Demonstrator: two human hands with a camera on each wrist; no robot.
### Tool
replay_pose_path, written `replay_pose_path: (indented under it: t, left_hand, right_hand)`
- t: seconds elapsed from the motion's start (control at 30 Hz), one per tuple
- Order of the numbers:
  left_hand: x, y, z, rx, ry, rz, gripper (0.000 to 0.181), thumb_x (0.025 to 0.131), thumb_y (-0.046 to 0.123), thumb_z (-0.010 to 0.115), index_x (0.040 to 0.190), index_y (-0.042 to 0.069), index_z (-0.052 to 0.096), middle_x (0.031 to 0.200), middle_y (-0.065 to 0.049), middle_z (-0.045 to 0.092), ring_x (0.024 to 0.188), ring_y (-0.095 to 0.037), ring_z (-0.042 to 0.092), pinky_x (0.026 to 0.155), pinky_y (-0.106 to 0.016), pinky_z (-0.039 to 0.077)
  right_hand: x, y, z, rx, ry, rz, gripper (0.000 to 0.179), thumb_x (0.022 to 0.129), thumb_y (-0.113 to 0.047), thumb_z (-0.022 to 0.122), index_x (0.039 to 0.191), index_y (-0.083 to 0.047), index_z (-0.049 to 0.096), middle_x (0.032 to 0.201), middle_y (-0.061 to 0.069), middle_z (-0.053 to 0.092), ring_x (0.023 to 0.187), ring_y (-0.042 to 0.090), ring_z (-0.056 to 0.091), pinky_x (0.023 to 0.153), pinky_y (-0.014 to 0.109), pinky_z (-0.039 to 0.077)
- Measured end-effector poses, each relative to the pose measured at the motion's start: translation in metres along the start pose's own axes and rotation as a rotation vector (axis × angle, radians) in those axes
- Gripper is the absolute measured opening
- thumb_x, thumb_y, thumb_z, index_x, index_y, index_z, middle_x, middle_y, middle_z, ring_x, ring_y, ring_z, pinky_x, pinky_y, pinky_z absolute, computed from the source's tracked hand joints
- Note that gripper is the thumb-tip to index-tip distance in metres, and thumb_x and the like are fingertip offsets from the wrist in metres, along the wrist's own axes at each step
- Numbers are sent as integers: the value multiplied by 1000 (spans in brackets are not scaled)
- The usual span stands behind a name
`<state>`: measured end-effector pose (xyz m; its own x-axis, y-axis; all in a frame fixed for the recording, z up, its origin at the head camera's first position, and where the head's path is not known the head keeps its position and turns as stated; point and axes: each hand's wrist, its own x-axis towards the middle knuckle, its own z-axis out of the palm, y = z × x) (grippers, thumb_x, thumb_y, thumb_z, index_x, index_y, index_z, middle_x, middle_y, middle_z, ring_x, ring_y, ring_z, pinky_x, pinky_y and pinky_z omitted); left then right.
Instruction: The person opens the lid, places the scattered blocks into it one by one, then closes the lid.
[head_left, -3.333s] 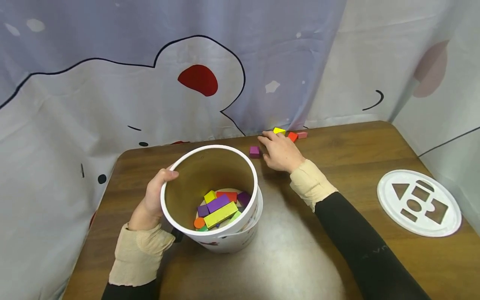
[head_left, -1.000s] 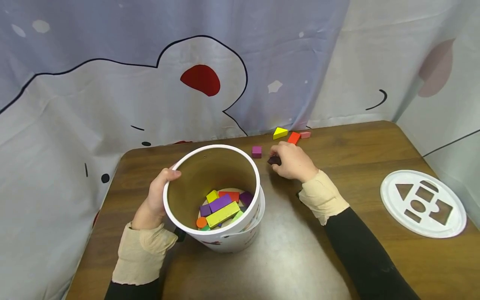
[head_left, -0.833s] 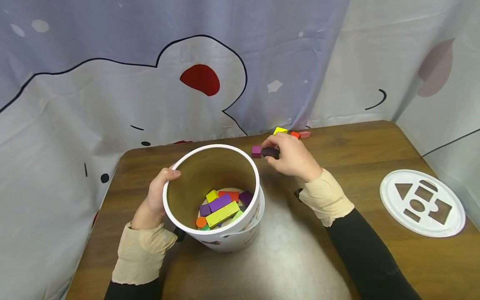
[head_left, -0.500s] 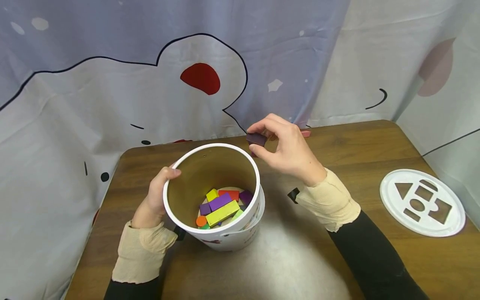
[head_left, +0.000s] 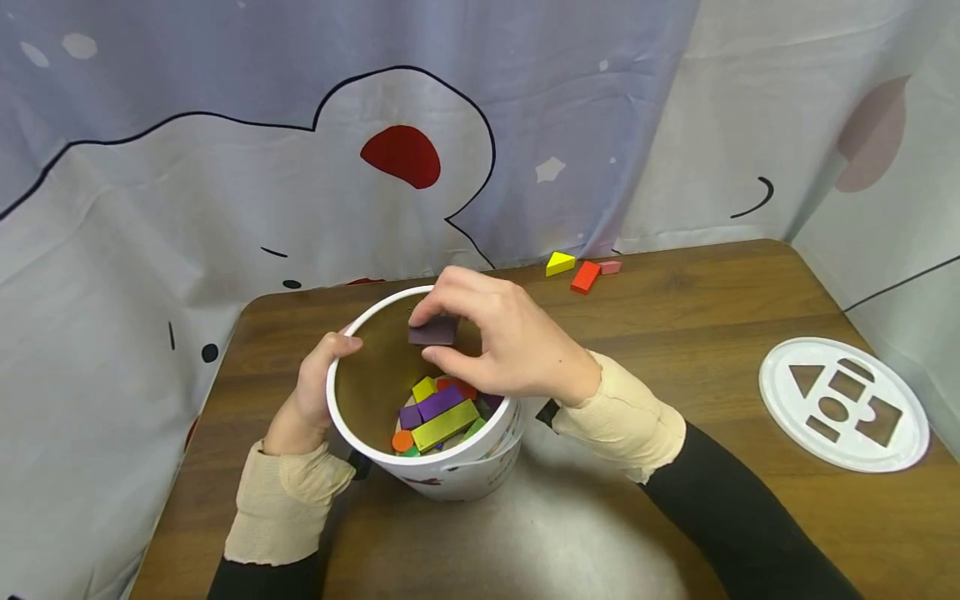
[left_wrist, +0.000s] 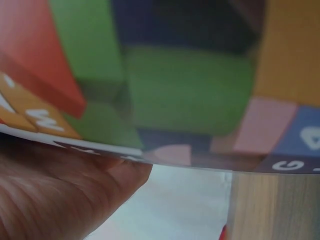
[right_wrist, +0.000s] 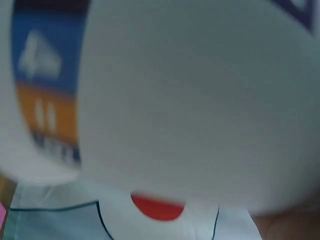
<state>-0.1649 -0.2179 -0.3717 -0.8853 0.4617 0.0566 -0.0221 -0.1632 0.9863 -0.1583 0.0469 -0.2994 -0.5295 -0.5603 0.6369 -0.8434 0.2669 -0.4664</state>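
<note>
A white bucket stands on the table with several coloured toy blocks at its bottom. My left hand grips the bucket's rim at its left side, thumb over the edge. Over the bucket's mouth, my right hand pinches a dark purple block between thumb and fingers. In the left wrist view, the printed bucket wall fills the top, with the left hand against its edge. The right wrist view holds mostly the blurred bucket wall; the pinched block is not visible there.
Near the table's back edge lie a yellow triangular block, a red block and a pink block. A white round lid with shaped holes rests at the right. A patterned curtain hangs behind the table.
My right hand has picked the dark purple block up from the table and carried it left over the bucket. It now covers the spot where a magenta cube lay. The left hand stays put.
</note>
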Motion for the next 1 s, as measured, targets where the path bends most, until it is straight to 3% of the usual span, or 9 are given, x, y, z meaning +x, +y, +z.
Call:
replay_pose_path:
  t: [0.3, 0.67, 0.8, 1.0]
  left_hand:
    - [3, -1, 2, -43, -43, 15, 45, 99, 17, 23, 125, 22, 59, 118, 6, 67, 110, -10, 64, 96, -29, 53]
    - [1, 1, 1, -7, -3, -2, 44, 98, 18, 25, 126, 23, 58, 118, 7, 68, 109, -11, 63, 96, -30, 51]
    - [0, 1, 1, -6, -9, -6, 44, 99, 18, 25, 127, 24, 58, 120, 7, 68, 111, -11, 62, 98, -29, 50]
    - [0, 1, 1, -30, -22, 0, 45, 99, 17, 24, 127, 23, 59, 120, 6, 68, 111, -11, 63, 97, -29, 52]
  right_hand:
    - [12, -15, 16, -195, -256, 6, 20, 86, -17, 76, 106, -18, 71, 99, -8, 63, 88, 5, 57, 82, 23, 47]
    - [18, -18, 20, -356, -644, 196, 22, 83, -21, 79, 102, -28, 71, 97, -13, 63, 87, 9, 62, 80, 28, 51]
    - [19, -19, 21, -383, -706, 227, 22, 83, -21, 81, 100, -29, 72, 96, -13, 64, 84, 11, 61, 77, 30, 52]
    - [19, -19, 21, -379, -721, 244, 20, 83, -21, 82, 97, -30, 72, 95, -13, 64, 83, 10, 60, 75, 29, 51]
